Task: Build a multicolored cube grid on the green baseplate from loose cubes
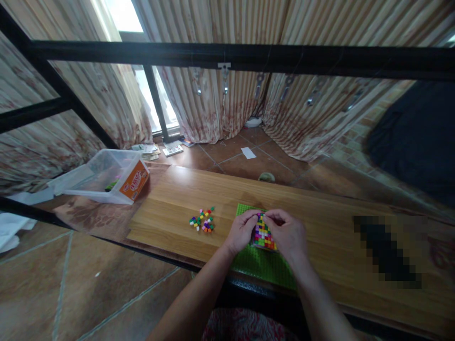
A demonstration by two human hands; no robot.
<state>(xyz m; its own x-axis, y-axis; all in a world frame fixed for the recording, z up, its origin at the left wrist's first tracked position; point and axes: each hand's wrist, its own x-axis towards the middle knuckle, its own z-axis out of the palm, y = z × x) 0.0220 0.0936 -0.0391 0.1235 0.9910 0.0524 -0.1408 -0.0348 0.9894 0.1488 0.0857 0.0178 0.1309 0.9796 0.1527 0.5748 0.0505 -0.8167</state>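
Observation:
A block of small toy bricks (263,235) in many colours sits over the green studded baseplate (259,266). My left hand (243,230) has its fingers closed at the block's far left edge. From the other side, my right hand (288,233) pinches at the far right edge, its fingertips close to those of the left. The fingers cover the block's far corners, so any single brick between them is hidden. A scatter of loose toy bricks (202,220) lies on the table to the left of the baseplate.
The wooden table (167,208) has a clear plastic bin (103,194) with an orange label beyond its left end. A pixelated dark shape (387,251) covers part of the right side. A black metal rail (199,54) crosses above, before striped curtains (227,109).

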